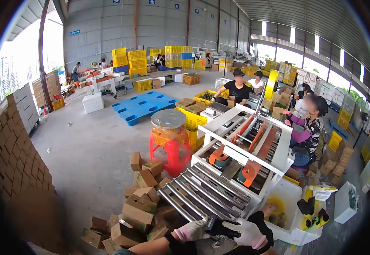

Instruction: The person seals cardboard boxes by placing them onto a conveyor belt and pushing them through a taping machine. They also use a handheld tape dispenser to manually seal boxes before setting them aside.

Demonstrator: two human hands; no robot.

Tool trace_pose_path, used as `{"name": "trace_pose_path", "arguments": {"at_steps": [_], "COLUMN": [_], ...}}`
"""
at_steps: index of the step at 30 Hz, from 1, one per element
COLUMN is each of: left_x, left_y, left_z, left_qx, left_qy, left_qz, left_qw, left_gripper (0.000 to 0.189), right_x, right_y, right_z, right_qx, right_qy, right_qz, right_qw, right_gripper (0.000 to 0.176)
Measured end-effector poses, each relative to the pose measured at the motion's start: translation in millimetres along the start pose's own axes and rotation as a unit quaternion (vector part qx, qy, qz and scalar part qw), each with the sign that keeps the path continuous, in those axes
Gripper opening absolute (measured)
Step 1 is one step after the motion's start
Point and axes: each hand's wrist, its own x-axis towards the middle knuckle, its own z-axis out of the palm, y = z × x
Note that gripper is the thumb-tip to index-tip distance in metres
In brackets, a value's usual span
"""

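Note:
Both my hands wear white gloves and are low in the head view, at the near end of the roller conveyor (pixel 202 191). Between them is a black handheld device (pixel 219 226); its exact kind cannot be made out. My right hand (pixel 250 233) is closed around its right end. My left hand (pixel 191 230) has its fingers closed at the device's left end, beside the rollers. Behind the rollers stands a white carton-sealing machine (pixel 253 144) with orange-red side parts. Cardboard boxes (pixel 140 208) lie heaped left of my left hand.
A red stool (pixel 170 148) with a round top stands left of the machine. A blue pallet (pixel 144 106) lies beyond it. Stacked cartons (pixel 17 148) rise at left. A white bin (pixel 293 208) holds yellow tape rolls at right. Co-workers (pixel 308 127) sit beyond the machine.

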Motion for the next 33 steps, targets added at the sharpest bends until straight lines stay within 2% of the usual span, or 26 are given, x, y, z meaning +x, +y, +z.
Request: {"name": "trace_pose_path", "arguments": {"at_steps": [2, 4, 6, 7, 9, 11, 14, 16, 18, 19, 21, 22, 23, 24, 27, 28, 30, 31, 32, 33], "left_x": [7, 6, 17, 25, 30, 3, 13, 21, 19, 13, 4, -6, -8, -4, 37, 62, 88, 105, 126, 157], "left_y": [-9, -10, -18, -22, -28, -2, -1, 2, 20, 36, 90, 115, 139, 153, 209, 226, 251, 256, 262, 267], "left_z": [-17, -34, -63, -72, -76, -5, -2, -3, -4, -20, -49, -27, -13, 2, 32, 15, 36, 29, 15, -28], "left_qx": [-0.007, 0.205, 0.342, 0.376, 0.335, 0.177, 0.262, 0.296, 0.383, 0.329, 0.297, 0.346, 0.369, 0.438, 0.465, 0.45, 0.524, 0.513, 0.503, 0.523], "left_qy": [0.019, -0.05, -0.06, -0.036, 0.038, 0.137, 0.21, 0.213, 0.187, 0.132, 0.214, 0.256, 0.245, 0.233, 0.207, 0.179, 0.221, 0.235, 0.249, 0.229], "left_qz": [-0.003, 0.079, 0.137, 0.156, 0.126, 0.024, 0.034, 0.043, 0.065, 0.127, 0.107, 0.093, 0.086, 0.15, 0.184, 0.231, 0.229, 0.224, 0.22, 0.229], "left_qw": [1.0, 0.974, 0.928, 0.913, 0.933, 0.974, 0.941, 0.93, 0.902, 0.926, 0.924, 0.898, 0.893, 0.855, 0.841, 0.844, 0.79, 0.794, 0.798, 0.789], "left_gripper": [0.044, 0.035, 0.028, 0.025, 0.02, 0.016, 0.016, 0.017, 0.016, 0.017, 0.015, 0.012, 0.012, 0.013, 0.015, 0.015, 0.016, 0.017, 0.017, 0.019], "right_x": [0, 0, 2, 3, 4, 4, -1, 0, -9, -15, -37, -42, -49, -55, -33, -23, 1, 16, 24, 36], "right_y": [4, 5, 3, 2, 0, 4, 16, 20, 26, 32, 56, 61, 73, 80, 91, 102, 119, 124, 135, 147], "right_z": [5, 8, 8, 8, 6, 8, 10, 9, 2, -6, -19, -31, -37, -39, -48, -48, -49, -51, -51, -45], "right_qx": [0.003, 0.004, 0.0, -0.001, -0.002, -0.037, -0.056, -0.025, -0.051, -0.05, -0.063, -0.039, -0.057, -0.073, -0.1, -0.09, -0.119, -0.111, -0.134, -0.124], "right_qy": [0.01, 0.015, 0.017, 0.015, 0.011, 0.005, -0.049, 0.013, -0.01, -0.005, 0.005, 0.048, 0.044, 0.037, 0.078, 0.098, 0.147, 0.165, 0.087, 0.067], "right_qz": [-0.012, -0.019, -0.017, -0.017, -0.016, -0.029, -0.008, -0.042, -0.03, -0.024, -0.003, -0.014, -0.001, 0.013, 0.051, 0.06, 0.052, 0.039, 0.105, 0.127], "right_qw": [1.0, 1.0, 1.0, 1.0, 1.0, 0.999, 0.997, 0.999, 0.998, 0.998, 0.998, 0.998, 0.997, 0.997, 0.991, 0.989, 0.981, 0.979, 0.981, 0.982], "right_gripper": [0.06, 0.059, 0.057, 0.057, 0.056, 0.057, 0.061, 0.059, 0.061, 0.062, 0.066, 0.065, 0.064, 0.063, 0.062, 0.064, 0.069, 0.071, 0.07, 0.07]}}
